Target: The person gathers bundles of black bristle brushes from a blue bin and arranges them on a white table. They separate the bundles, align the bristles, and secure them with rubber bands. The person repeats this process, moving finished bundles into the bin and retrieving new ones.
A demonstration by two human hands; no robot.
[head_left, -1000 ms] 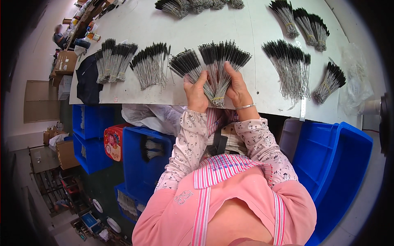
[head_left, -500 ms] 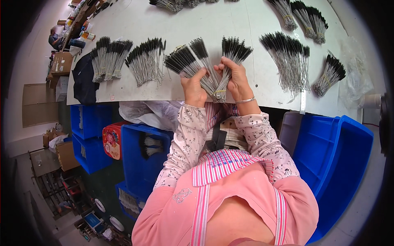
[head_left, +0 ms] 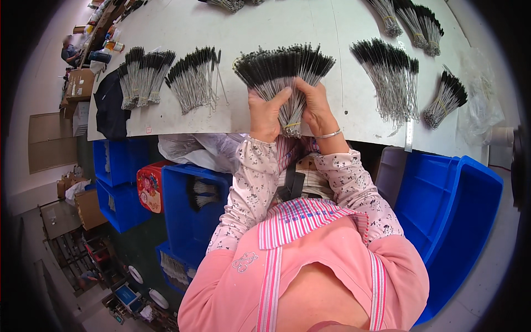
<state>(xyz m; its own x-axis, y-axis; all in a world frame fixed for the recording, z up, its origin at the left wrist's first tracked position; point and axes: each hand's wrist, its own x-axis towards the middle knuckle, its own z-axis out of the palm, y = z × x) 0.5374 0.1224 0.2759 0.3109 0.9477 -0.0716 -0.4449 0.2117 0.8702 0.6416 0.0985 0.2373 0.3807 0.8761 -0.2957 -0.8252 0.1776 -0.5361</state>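
Note:
A thick bundle of wire brushes (head_left: 285,69) with black bristle heads and thin metal stems stands between my hands at the table's near edge. My left hand (head_left: 267,112) is closed round its left side, thumb across the stems. My right hand (head_left: 316,105) grips the right side. A yellow rubber band circles the lower stems, near the looped ends. To the left lie a loose row of brushes (head_left: 193,80) and several banded bundles (head_left: 145,77). On the right, a wide pile of loose brushes (head_left: 390,77) and one banded bundle (head_left: 445,99) rest on the table.
The white table (head_left: 276,25) carries more bundles (head_left: 412,25) at its far right. A dark cloth (head_left: 112,105) and clear plastic bags (head_left: 477,94) lie at its ends. Blue bins (head_left: 442,216) stand on both sides of me; a red container (head_left: 150,189) is at left.
The brushes between my hands have come together from separate fanned clumps into one bundle. My left hand has moved slightly right and wraps closer round the stems.

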